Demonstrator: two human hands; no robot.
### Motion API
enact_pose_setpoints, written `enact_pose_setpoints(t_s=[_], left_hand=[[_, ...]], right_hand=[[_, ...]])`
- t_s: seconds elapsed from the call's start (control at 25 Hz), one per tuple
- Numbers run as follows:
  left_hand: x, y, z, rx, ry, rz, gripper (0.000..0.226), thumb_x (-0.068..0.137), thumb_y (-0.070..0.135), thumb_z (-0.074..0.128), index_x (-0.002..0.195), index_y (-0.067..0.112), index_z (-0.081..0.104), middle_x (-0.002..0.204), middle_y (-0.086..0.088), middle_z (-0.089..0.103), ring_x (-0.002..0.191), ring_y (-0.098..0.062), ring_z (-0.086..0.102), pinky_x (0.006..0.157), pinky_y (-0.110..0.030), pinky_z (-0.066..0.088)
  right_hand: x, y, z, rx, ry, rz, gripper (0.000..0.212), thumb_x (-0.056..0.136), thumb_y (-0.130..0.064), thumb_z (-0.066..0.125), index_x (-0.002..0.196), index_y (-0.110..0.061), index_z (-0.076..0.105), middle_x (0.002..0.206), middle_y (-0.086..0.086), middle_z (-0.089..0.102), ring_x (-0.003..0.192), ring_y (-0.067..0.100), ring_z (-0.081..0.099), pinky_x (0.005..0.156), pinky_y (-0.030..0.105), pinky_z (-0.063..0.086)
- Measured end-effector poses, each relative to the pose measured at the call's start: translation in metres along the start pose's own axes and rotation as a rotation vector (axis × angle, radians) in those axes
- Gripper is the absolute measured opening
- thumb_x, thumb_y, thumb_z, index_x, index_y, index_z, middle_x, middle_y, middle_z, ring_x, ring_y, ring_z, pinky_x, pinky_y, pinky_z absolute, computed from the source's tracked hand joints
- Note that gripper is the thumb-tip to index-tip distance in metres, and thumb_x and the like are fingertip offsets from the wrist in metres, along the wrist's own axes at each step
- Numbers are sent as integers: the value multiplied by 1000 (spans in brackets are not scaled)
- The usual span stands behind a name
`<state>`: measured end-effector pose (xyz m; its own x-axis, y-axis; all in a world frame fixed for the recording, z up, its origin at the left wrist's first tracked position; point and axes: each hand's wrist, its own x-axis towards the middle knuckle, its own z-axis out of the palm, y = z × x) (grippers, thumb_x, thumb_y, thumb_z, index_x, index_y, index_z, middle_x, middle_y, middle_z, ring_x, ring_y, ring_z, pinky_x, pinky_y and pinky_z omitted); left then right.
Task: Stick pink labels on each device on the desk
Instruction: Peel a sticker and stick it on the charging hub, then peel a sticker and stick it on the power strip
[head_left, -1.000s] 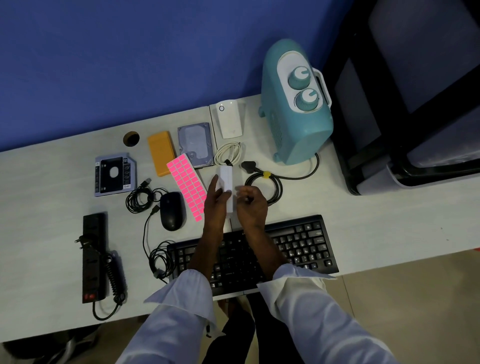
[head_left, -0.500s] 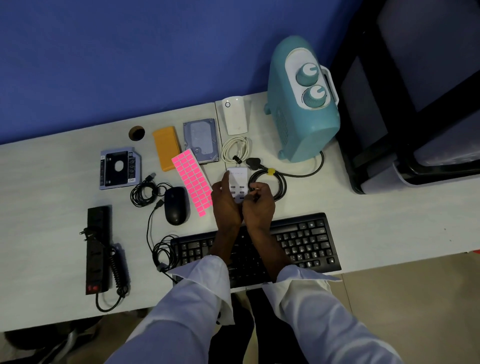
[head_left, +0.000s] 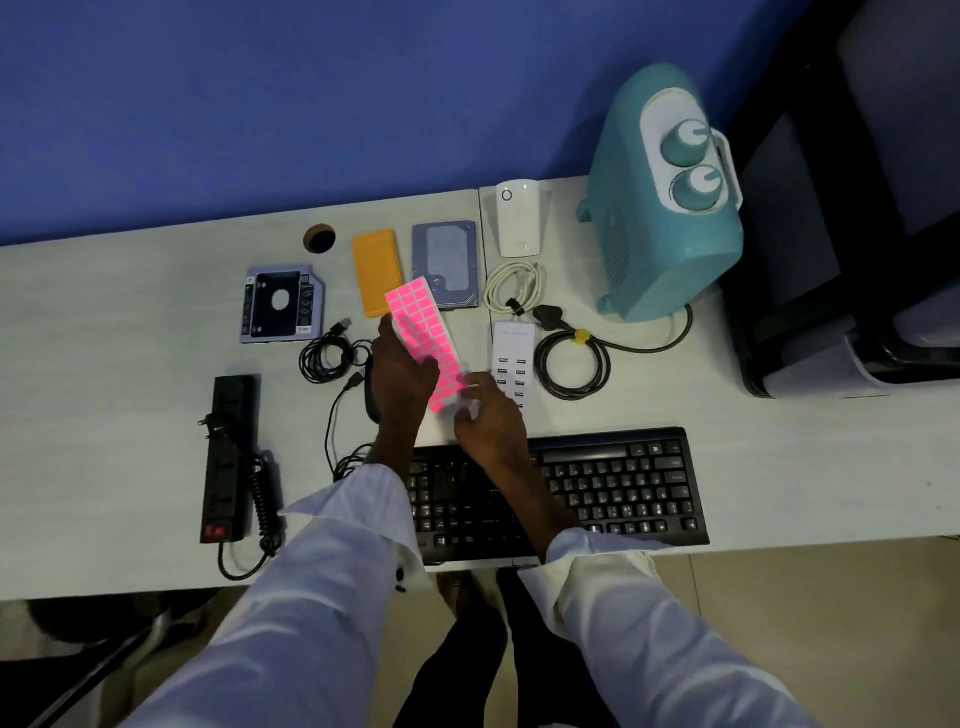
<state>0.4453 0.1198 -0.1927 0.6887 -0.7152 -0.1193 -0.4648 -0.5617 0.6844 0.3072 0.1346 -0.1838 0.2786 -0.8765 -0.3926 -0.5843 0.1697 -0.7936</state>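
Bare desk (head_left: 104, 389) far left and right of keyboard (head_left: 623, 483); tight in the middle between coiled black cable (head_left: 571, 366), charger (head_left: 511, 353) and tangled cords (head_left: 327, 358).

Left hand (head_left: 402, 376) beside right hand (head_left: 488, 415), both pinching.

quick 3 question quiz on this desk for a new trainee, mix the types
1. True or false: the pink label sheet lies untouched on the desk.
2. What lies just right of the white USB charger? A) coiled black cable B) power strip C) keyboard
3. Fill in: the flat device between the drive caddy and the hard drive is coloured ___.

Key: 1 false, the left hand holds it; 2 A; 3 orange.
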Motion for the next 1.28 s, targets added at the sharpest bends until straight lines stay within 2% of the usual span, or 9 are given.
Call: enact_pose_setpoints(t_s=[0.2, 0.36, 0.48, 0.68, 0.84, 0.96, 1.08, 1.2, 1.28], left_hand=[[14, -2, 4, -196, -101, -272, 79, 84, 10, 66, 151, 15, 24, 104, -14, 68, 93, -34, 68, 78, -48, 59], [7, -6, 1, -264, -207, -299, 36, 90, 9, 64, 125, 6, 58, 102, -22, 71, 59, -18, 64, 45, -18, 50], [3, -12, 0, -135, -284, -202, 21, 93, 9, 60, 112, 4, 68, 96, -21, 72, 37, -3, 56, 39, -12, 42], [12, -2, -1, -164, -363, -251, 21, 91, 10, 60, 110, 5, 70, 89, -10, 68, 49, -11, 55, 40, -15, 41], [14, -7, -2, -90, -425, -205, 20, 89, 16, 67, 83, -2, 73, 49, 1, 55, 46, -15, 46, 56, -25, 37], [8, -11, -6, 19, -493, -107, 27, 90, 21, 67, 68, 5, 68, 46, 6, 51, 45, -10, 48, 53, -23, 35], [4, -12, -14, -71, -442, -126, 36, 92, 22, 67, 59, 12, 59, 38, 8, 44, 35, -3, 41, 44, -19, 31], [0, -15, -27, -293, -468, -304, 28, 93, 27, 67, 70, 11, 63, 36, 9, 40, 30, -3, 32, 35, -14, 24], [-2, -16, -33, -338, -486, -337, 25, 92, 32, 68, 84, 8, 68, 39, 6, 43, 33, -4, 34, 36, -15, 25]], right_hand=[[-3, -1, 8, -124, -32, 13, 45, 83, -17, 63, 127, -19, 54, 120, 3, 69, 109, 29, 65, 92, 40, 53], [2, -1, 4, -87, -26, 63, 41, 81, -18, 66, 121, -20, 58, 117, -2, 71, 104, 23, 67, 89, 36, 55], [1, 0, 5, -87, -24, 63, 41, 80, -19, 67, 120, -22, 58, 118, -5, 71, 104, 21, 68, 89, 35, 54], [0, 1, 7, -110, 2, 59, 41, 80, -20, 65, 120, -22, 58, 117, -4, 71, 102, 22, 68, 88, 35, 54], [2, 0, 6, -126, -14, 70, 40, 79, -19, 64, 119, -22, 59, 115, -2, 71, 102, 24, 67, 88, 36, 54], [4, 1, 9, -84, 1, 57, 42, 79, -20, 67, 119, -21, 57, 113, -2, 71, 101, 23, 68, 87, 37, 55], [2, 2, 12, -34, 105, 36, 43, 82, -28, 69, 121, -19, 56, 110, -1, 69, 99, 17, 67, 85, 34, 55], [1, -3, 15, 28, 170, 56, 44, 82, -32, 71, 120, -15, 57, 108, -2, 67, 92, 11, 63, 81, 29, 52], [3, -13, 13, 235, 96, 211, 42, 82, -29, 75, 117, -11, 61, 100, 0, 68, 78, 10, 63, 69, 26, 52]])
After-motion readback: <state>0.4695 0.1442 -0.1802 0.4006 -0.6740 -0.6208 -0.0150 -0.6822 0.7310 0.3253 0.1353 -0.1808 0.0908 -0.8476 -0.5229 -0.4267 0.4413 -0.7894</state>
